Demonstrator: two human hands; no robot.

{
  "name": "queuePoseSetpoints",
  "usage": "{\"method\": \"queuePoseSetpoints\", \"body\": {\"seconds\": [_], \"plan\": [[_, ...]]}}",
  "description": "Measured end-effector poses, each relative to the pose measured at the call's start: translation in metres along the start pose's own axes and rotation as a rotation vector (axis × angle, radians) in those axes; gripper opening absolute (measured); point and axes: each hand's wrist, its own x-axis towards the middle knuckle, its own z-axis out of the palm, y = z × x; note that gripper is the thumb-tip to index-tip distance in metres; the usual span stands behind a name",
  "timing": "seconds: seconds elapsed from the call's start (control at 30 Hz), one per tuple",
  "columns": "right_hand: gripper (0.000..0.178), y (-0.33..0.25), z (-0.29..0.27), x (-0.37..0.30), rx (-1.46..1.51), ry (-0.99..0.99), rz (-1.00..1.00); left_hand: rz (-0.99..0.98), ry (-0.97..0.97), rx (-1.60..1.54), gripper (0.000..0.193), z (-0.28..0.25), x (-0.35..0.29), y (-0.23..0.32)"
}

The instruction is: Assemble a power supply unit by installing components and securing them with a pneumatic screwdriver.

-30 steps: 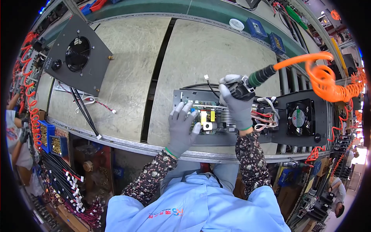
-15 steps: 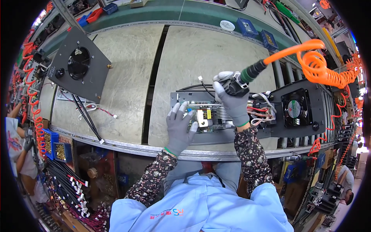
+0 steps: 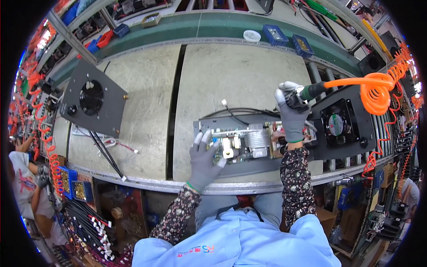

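My gloved right hand (image 3: 293, 118) is closed around a black air screwdriver (image 3: 297, 99), whose green-and-black connector runs into an orange coiled hose (image 3: 351, 82). It is raised over the right part of a circuit board assembly (image 3: 231, 142). My gloved left hand (image 3: 205, 158) rests with fingers spread at the board's left end, holding nothing that I can see. The board has a white-and-yellow transformer and a ribbed metal heat sink (image 3: 257, 141), and it sits on a dark metal base plate (image 3: 240, 169). Joined at the right is a dark panel with a black fan (image 3: 336, 123).
A second dark fan panel (image 3: 94, 98) stands at the left, black cables (image 3: 106, 155) trailing from it. Across the back runs a green conveyor (image 3: 213, 24) with a white dish (image 3: 251, 35) and blue parts bins (image 3: 275, 34). Rollers (image 3: 316, 71) lie on the right.
My right hand has moved right with the screwdriver, from above the heat sink toward the fan panel, uncovering the heat sink. My left hand stays on the board's left end. The whole view has shifted slightly.
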Motion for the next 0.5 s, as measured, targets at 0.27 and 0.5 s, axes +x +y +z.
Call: {"method": "queuePoseSetpoints", "body": {"seconds": [0.27,0.5], "plan": [[0.033,0.036,-0.004,-0.014,0.073,0.009,0.178,0.001,0.218,-0.228,0.022,-0.039,0.095,-0.014],[0.033,0.025,0.006,-0.026,0.112,-0.054,0.238,0.172,-0.103,0.172,0.039,0.085,0.299,-0.038]]}}
